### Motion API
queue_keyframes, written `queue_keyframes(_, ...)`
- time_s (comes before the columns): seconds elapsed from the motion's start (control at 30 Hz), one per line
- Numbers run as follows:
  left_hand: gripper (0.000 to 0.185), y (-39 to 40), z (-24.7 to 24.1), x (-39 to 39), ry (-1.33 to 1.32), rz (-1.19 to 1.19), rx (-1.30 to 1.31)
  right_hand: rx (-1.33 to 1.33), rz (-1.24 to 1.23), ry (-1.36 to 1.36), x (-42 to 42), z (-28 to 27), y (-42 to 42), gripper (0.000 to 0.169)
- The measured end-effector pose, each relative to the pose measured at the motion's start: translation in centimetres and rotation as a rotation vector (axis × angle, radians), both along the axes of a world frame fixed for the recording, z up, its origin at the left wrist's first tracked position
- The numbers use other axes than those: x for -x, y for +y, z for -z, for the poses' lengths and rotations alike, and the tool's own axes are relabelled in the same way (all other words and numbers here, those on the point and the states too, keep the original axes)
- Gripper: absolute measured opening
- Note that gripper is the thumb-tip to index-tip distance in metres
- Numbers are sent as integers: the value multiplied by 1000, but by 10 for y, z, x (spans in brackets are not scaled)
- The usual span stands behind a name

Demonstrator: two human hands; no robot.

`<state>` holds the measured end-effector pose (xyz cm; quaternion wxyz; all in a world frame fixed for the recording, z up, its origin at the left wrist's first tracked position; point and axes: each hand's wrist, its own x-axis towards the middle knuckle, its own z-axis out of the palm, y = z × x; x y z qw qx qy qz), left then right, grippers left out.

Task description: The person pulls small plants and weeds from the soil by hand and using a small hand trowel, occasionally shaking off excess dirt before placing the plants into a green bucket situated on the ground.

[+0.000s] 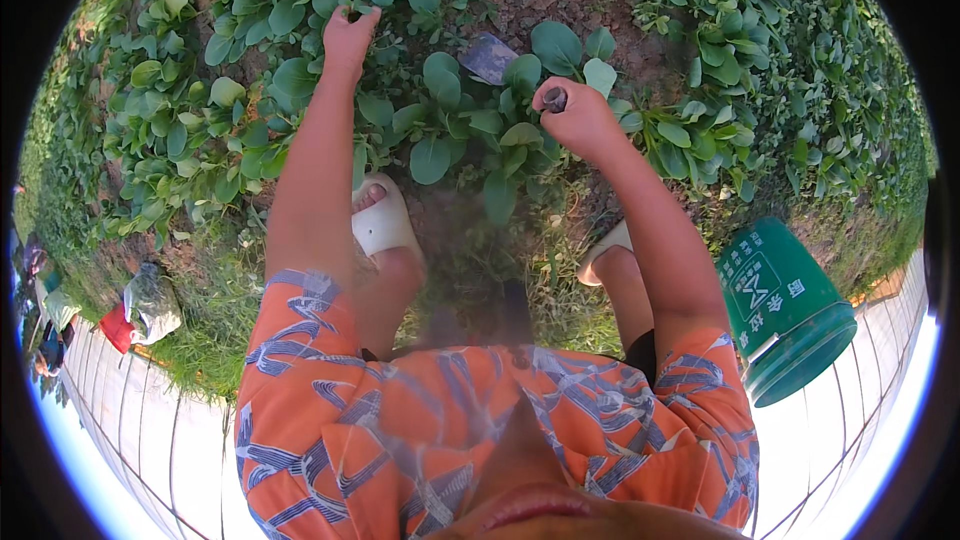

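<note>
My left hand (349, 37) reaches among leafy green plants at the upper left, its fingertips pinched around a small green sprig (355, 9). On the right, my right hand (581, 116) is closed around the dark, hollow-ended handle (555, 100) of a hand tool. The tool's flat metal blade (488, 58) shows beyond the leaves, tilted over the bed; the part between handle and blade is hidden by foliage. Broad-leaved vegetable plants (442, 82) grow between my two hands, and bare brown soil (570, 0) shows behind them.
A green plastic bucket (787, 307) bearing writing lies tilted at the right, by a paved strip (862, 390). White plastic bags (152, 307) and a red item (116, 328) rest at the left on the grass edge. My feet in pale slippers (384, 217) stand at the bed's near edge.
</note>
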<state>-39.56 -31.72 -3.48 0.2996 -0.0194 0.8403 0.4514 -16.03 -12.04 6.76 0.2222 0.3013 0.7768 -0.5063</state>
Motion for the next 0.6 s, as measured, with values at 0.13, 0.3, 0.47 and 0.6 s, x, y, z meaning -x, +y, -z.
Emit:
queue_keyframes(0.13,53,-2,13,-10,207,610,596,-179,-177,123,8,20,-26,16)
queue_keyframes(0.3,57,14,34,-36,174,588,494,-187,-158,131,11,33,-48,16)
queue_keyframes(0.47,44,25,47,-51,303,541,546,-183,-49,77,13,37,-75,13)
queue_keyframes(0.6,36,25,46,-52,364,584,614,-155,-35,24,14,35,-80,14)
